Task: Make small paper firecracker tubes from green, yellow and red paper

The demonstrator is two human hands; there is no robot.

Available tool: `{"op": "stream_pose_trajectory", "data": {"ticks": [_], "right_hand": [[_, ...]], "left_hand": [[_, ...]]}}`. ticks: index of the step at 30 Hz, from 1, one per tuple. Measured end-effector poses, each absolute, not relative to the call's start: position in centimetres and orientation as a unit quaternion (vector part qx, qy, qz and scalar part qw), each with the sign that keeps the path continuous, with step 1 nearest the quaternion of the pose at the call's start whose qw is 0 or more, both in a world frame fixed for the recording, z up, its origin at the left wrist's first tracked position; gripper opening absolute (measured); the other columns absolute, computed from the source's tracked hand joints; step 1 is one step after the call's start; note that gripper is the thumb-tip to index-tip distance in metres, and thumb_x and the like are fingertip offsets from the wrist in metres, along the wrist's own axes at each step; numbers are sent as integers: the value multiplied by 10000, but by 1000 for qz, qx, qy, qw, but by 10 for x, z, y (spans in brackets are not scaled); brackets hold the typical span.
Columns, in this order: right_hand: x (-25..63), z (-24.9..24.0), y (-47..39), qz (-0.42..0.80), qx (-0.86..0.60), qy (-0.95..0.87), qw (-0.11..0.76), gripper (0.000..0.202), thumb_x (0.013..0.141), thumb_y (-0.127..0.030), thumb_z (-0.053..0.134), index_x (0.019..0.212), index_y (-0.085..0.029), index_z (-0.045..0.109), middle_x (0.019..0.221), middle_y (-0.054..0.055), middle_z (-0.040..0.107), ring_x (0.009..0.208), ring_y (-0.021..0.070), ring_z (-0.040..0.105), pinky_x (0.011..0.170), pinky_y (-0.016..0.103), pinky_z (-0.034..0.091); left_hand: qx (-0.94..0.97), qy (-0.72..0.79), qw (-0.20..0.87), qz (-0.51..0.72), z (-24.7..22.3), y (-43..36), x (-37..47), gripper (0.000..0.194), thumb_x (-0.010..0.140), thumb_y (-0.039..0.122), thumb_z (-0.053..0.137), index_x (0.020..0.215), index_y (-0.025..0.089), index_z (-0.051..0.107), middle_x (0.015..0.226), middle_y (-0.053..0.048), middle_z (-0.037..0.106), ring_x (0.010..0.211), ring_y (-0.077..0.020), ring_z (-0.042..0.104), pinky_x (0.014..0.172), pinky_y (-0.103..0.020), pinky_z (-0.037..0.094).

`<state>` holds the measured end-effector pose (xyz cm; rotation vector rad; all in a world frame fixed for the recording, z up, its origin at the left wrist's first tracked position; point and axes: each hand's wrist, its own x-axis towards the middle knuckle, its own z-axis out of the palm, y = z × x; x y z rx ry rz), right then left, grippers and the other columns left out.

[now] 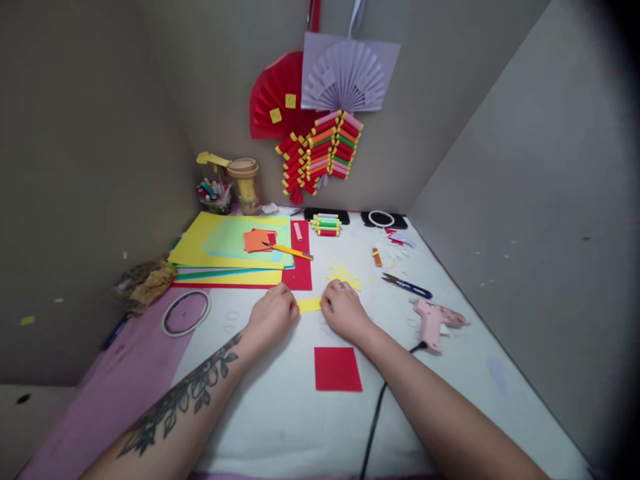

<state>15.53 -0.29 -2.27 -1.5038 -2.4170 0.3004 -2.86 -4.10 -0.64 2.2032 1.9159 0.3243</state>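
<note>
A yellow paper strip (309, 305) stretches between my two hands, just above or on the white table cover. My left hand (275, 310) has its fingers curled closed on the strip's left end. At the other end my right hand (345, 308) grips it, fingers also bent. The strip's ends are hidden under the fingers. Right behind the hands lie several thin yellow paper strips (345, 277). A red paper square (337, 369) rests flat in front of my right hand.
Right of my hands are a pink glue gun (434, 323) with a black cord, and thread snips (407, 285). Stacked coloured paper (190, 243) carries a yellow craft knife (290, 251). Tape rolls (186, 313), small paper rolls (326, 225) and a cup (245, 183) stand around; paper firecrackers (333, 147) hang behind.
</note>
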Motion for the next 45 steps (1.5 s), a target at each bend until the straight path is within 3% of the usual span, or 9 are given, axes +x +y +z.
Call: {"op": "stream_pose_trajectory", "data": {"ticks": [7, 11, 17, 24, 28, 31, 35, 45], "right_hand": [[156, -22, -3, 121, -524, -831, 142, 106, 829, -204, 492, 772, -186, 578, 947, 70, 556, 919, 202, 470, 801, 309, 354], [158, -20, -2, 154, -524, -822, 161, 31, 794, -186, 543, 822, -199, 539, 903, 41, 552, 883, 185, 467, 784, 293, 352], [160, -19, 0, 178, -515, -820, 173, 58, 783, -177, 568, 829, -205, 548, 877, 30, 548, 882, 185, 467, 791, 295, 358], [160, -22, -5, 166, -405, -877, 198, 288, 853, -103, 505, 998, -289, 670, 1051, 45, 549, 1032, 198, 436, 905, 336, 336], [159, -21, -9, 115, -319, -928, 154, 229, 912, -307, 507, 1026, -379, 692, 1168, 39, 537, 1115, 238, 387, 942, 393, 292], [165, -20, -11, 77, -327, -932, 139, 257, 933, -351, 462, 1057, -363, 687, 1161, 47, 566, 1108, 242, 393, 916, 401, 292], [181, -19, -10, 51, -372, -917, 137, 234, 917, -257, 502, 1008, -323, 707, 1112, 48, 610, 1085, 237, 407, 886, 402, 288], [189, -21, -6, 92, -393, -900, 165, 244, 875, -167, 525, 941, -292, 724, 1024, 43, 657, 1017, 204, 476, 869, 376, 329]], "left_hand": [[733, 657, 128, 121, -4, -41, -29, 156, 799, 195, 470, 753, 192, 619, 885, -40, 583, 791, -171, 559, 693, -274, 410], [744, 625, 178, 158, -4, -41, -36, 219, 794, 172, 501, 924, 233, 667, 976, -32, 575, 861, -161, 564, 719, -252, 422], [820, 539, 155, 115, 1, -47, -44, 274, 899, 306, 451, 962, 344, 716, 1144, -19, 561, 982, -197, 530, 787, -291, 398], [826, 551, 108, 42, 14, -53, -46, 315, 909, 238, 413, 935, 293, 722, 1036, -45, 602, 926, -207, 517, 769, -303, 371], [833, 544, 95, 20, 15, -54, -45, 323, 913, 253, 398, 945, 294, 717, 947, -53, 605, 878, -208, 521, 715, -297, 369], [838, 539, 80, 2, 16, -55, -44, 321, 908, 241, 396, 952, 278, 712, 909, -66, 606, 855, -212, 522, 684, -299, 367], [843, 533, 71, -13, 19, -56, -42, 323, 907, 239, 388, 950, 248, 709, 895, -76, 609, 840, -218, 526, 662, -308, 359], [830, 550, 96, 1, 20, -59, -44, 302, 866, 170, 406, 862, 212, 705, 843, -91, 616, 819, -227, 547, 657, -312, 356]]}}
